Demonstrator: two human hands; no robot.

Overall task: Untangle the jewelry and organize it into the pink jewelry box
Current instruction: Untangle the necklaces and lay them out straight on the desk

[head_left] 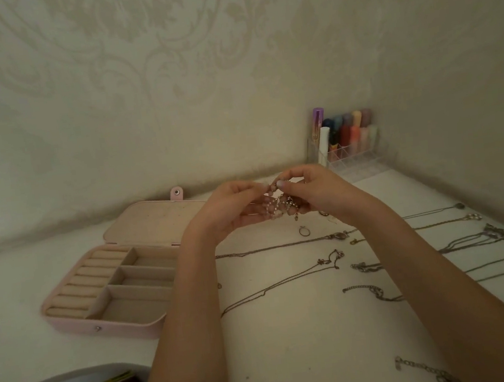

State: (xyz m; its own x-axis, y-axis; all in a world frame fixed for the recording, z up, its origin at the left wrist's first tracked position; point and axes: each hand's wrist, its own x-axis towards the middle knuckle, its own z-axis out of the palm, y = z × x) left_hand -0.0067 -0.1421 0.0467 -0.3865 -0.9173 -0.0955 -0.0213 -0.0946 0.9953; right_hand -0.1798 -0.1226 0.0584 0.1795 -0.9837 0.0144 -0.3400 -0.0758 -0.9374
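Fingers of both hands pinch tangled jewelry above white table; patterned wallpaper behind.

Both bare forearms reach from the near edge toward the far centre, converging. The left hand is cupped palm-up, its thumb and forefinger pinched together. The right hand faces it, fingers curled downward, thumb and forefinger tips pinched beside the left's.
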